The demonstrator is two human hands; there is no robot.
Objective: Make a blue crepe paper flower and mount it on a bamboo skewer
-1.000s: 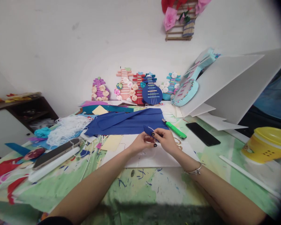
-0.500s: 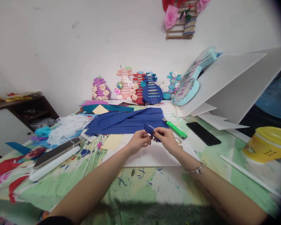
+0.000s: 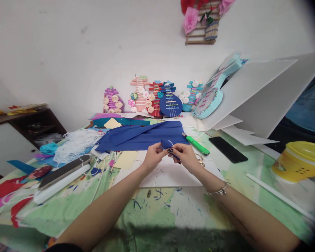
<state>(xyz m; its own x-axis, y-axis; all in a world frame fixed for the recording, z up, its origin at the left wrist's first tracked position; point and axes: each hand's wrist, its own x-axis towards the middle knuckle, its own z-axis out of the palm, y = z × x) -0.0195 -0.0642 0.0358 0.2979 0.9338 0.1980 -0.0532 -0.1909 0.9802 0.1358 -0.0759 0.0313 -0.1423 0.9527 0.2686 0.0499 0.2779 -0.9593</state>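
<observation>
While both hands meet over the middle of the table, they're working one small dark blue foam piece (image 3: pixel 165 143) between them. The left hand (image 3: pixel 152 156) has thumb and fingertips pressed together on the left end of the piece, and the right hand (image 3: pixel 184 156) pinches it from the other side, dark-painted nails showing at the pinch. A thin white thread (image 3: pixel 170 143) curls up out of the piece, right above the right hand's fingertips. Whether the right hand grips the thread as well, I can't tell, it's too small.

So the foam piece sits right between the two sets of fingertips, lifted a bit above the white board (image 3: pixel 170 175) that lies under both hands. Just beyond the fingers is a big blue foam sheet (image 3: pixel 141 136). Off to the right of the right hand's fingers there's a green utility knife (image 3: pixel 196 144), and farther right a black phone (image 3: pixel 228 149). Tucked just behind the right hand are scissor handles (image 3: pixel 199 158). Way over past the left hand's fingers is a messy pile of white string (image 3: pixel 76 141). There's a silver bracelet (image 3: pixel 217 191) on the right wrist.
</observation>
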